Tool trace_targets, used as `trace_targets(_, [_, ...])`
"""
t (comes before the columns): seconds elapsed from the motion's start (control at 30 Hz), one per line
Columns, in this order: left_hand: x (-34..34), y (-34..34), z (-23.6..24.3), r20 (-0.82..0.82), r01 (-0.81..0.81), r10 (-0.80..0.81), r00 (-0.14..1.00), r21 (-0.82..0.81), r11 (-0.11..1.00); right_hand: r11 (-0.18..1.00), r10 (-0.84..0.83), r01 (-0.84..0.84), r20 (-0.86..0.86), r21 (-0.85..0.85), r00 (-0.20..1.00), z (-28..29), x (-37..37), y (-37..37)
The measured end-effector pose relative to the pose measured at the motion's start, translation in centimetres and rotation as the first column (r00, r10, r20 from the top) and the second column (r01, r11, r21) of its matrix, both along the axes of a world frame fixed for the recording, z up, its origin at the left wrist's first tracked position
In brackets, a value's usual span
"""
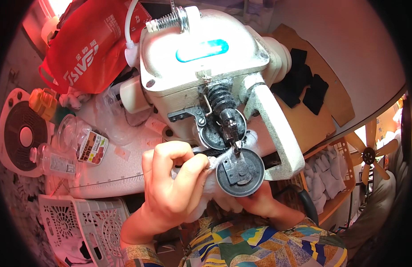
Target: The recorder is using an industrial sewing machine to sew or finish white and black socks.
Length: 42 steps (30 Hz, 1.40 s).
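Note:
In front of me stands a cream sewing machine [170,71] with two round feed discs below its head. My left hand [170,187] is closed, thumb and forefinger pinching the edge of a soft white fabric piece [198,210] just left of the lower black disc [252,167]. The fabric's edge runs toward the spot where the two discs meet, under the needle parts. Behind and below that disc, my right hand [261,201] is close against the fabric. The disc and cloth hide its fingers, so its grip does not show.
On the left are a red bag [88,49], a clear jar [59,162], a labelled food tub [93,149] and a white plastic basket [77,213]. Black cloth pieces [315,93] lie on cardboard [299,129] at right. A curved machine arm [277,127] stands right of the discs.

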State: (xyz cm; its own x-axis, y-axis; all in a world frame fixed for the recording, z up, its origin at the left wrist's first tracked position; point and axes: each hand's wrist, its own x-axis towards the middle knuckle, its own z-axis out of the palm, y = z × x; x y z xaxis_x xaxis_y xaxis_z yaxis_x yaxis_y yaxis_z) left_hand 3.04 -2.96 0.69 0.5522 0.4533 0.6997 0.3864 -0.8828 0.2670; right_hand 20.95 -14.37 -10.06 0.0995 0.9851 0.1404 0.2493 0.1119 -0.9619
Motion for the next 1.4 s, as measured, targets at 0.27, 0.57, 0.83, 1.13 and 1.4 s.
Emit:
trace_targets(0.27, [-0.2,0.2,-0.9,0.054,0.112,-0.113,0.992,0.028,0.993,0.997,-0.071,0.071,0.079,0.0,0.994,-0.7,-0.2,-0.2])
trace_targets(0.57, [0.6,0.1,-0.9,0.131,0.047,-0.043,0.99,-0.022,0.999,1.0,-0.015,0.015,0.061,-0.002,0.998,-1.4,0.0,-0.4])
trace_targets(0.83, [-0.7,0.7,1.1,-0.033,0.181,-0.2,0.979,-0.301,0.936,0.997,-0.017,0.015,0.023,0.081,1.0,0.0,-0.5,0.5])
trace_targets(1.13, [-0.5,0.6,0.6,0.108,0.176,-0.154,0.982,-0.227,0.958,0.993,-0.02,0.019,0.008,0.114,1.0,0.4,-1.0,0.5])
trace_targets(1.4, [-0.6,0.9,0.5,0.039,0.2,-0.196,0.98,-0.234,0.952,0.999,-0.043,0.043,-0.005,0.013,0.999,-0.2,-0.8,0.2])
